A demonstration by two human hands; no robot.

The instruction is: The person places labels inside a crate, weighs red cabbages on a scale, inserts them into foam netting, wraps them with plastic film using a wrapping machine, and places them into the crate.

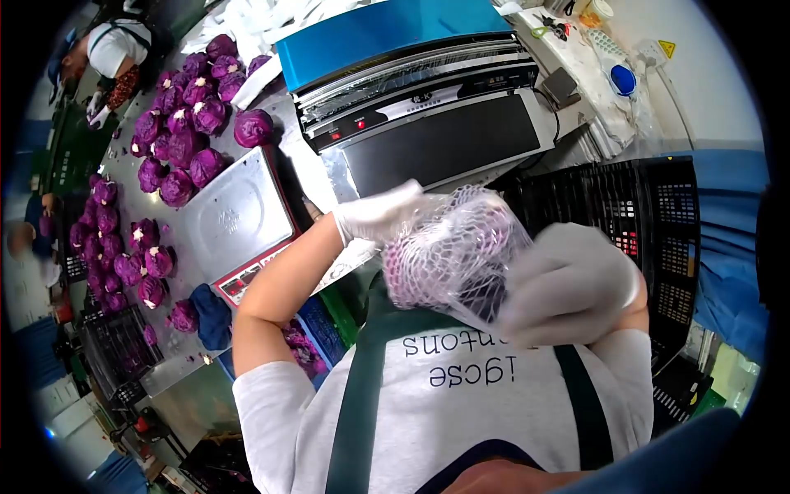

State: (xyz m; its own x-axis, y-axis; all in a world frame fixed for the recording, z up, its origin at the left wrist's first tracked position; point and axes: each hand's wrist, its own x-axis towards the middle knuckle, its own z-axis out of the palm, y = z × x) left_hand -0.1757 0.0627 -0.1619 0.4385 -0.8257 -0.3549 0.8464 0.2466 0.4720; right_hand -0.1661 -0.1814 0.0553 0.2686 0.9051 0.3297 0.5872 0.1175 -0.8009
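White netting (457, 251) sits mid-view, between both hands, with purple showing through. From it, I see purple cabbages (187, 146) heaped toward ten o'clock and a scale (239, 218) at nine. My gloved left hand (380, 214) touches the netting's ten o'clock edge; I cannot tell whether its fingers grip. A machine (444, 148) stands at twelve. My gloved right hand (568, 284) is at four, too blurred to tell its fingers' state; a black crate (679, 214) is at three.
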